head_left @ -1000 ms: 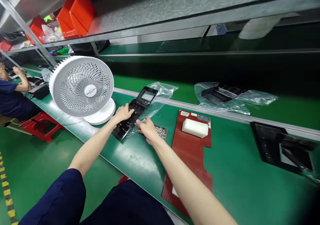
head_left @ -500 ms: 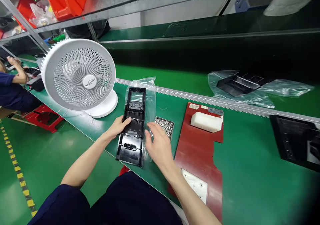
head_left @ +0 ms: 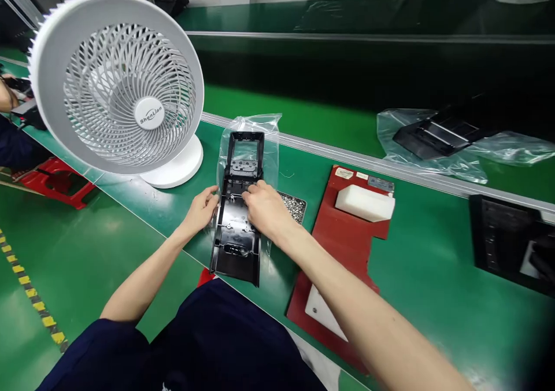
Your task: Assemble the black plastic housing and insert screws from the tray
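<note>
A long black plastic housing (head_left: 236,246) lies lengthwise on the green bench, its far end over a clear plastic bag (head_left: 269,126). My left hand (head_left: 200,210) grips the housing's left edge near its middle. My right hand (head_left: 263,207) rests on top of the housing's middle, fingers curled down onto the part. A small tray of tiny metal screws (head_left: 296,206) sits just right of that hand, partly hidden by it.
A white desk fan (head_left: 116,84) stands at the left. A red mat (head_left: 342,252) with a white block (head_left: 364,202) lies to the right. Further black housings (head_left: 507,243) sit at the far right, one bagged (head_left: 442,136). Another person's arm (head_left: 6,93) shows at the far left.
The housing was pulled off the bag and turned lengthwise toward me. My right hand has moved from beside it onto its middle. The camera dipped closer.
</note>
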The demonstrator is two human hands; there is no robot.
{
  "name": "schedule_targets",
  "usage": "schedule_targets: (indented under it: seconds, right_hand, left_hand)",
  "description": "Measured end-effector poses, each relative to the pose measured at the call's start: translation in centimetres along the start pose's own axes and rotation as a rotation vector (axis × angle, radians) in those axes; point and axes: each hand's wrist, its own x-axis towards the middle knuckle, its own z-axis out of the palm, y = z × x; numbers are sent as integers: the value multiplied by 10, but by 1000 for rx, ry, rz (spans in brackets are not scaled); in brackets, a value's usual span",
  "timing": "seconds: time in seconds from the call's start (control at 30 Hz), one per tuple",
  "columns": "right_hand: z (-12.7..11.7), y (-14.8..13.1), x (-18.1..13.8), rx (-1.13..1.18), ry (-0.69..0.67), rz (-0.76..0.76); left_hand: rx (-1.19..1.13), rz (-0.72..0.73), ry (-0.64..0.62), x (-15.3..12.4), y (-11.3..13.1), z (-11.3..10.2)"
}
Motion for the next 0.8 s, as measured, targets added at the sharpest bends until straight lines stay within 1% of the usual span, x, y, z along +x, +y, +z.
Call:
schedule_targets:
  seconds: [0.07, 0.13, 0.23, 0.33, 0.37, 0.43, 0.47, 0.53, 0.6, 0.67, 0.77, 0.8]
  right_hand:
    - [-11, 12, -8, -3, 56, 21]
    - [-23, 28, -26, -4, 126, 46]
    - [-41, 55, -71, -13, 244, 62]
    - [-51, 75, -123, -31, 421, 3]
    - [-52, 80, -139, -42, 457, -14]
    - [-53, 84, -167, -67, 457, -21]
    - [-53, 85, -178, -79, 441, -19]
    - [-54, 84, -195, -95, 390, -20]
    - [-56, 81, -205, -108, 318, -28]
    - [-60, 77, -209, -111, 229, -55]
    - [-66, 70, -210, -99, 145, -124]
    - [-67, 68, -209, -99, 134, -153]
  left_hand:
    - [24, 52, -27, -1, -5, -1]
    - [57, 105, -34, -3, -8, -2]
    - [129, 182, -5, -4, -13, -4]
    - [220, 302, 50, 0, -19, -8]
    - [256, 359, 77, 2, -20, -9]
    - [342, 489, 160, 4, -17, -12]
    - [388, 560, 210, 3, -11, -12]
    - [468, 710, 299, -1, 7, -12]
    - [516, 892, 316, -10, 33, -7]
    - [543, 1103, 242, -20, 63, 5]
    - [569, 1443, 49, -30, 103, 31]
    - [581, 1584, -21, -32, 114, 40]
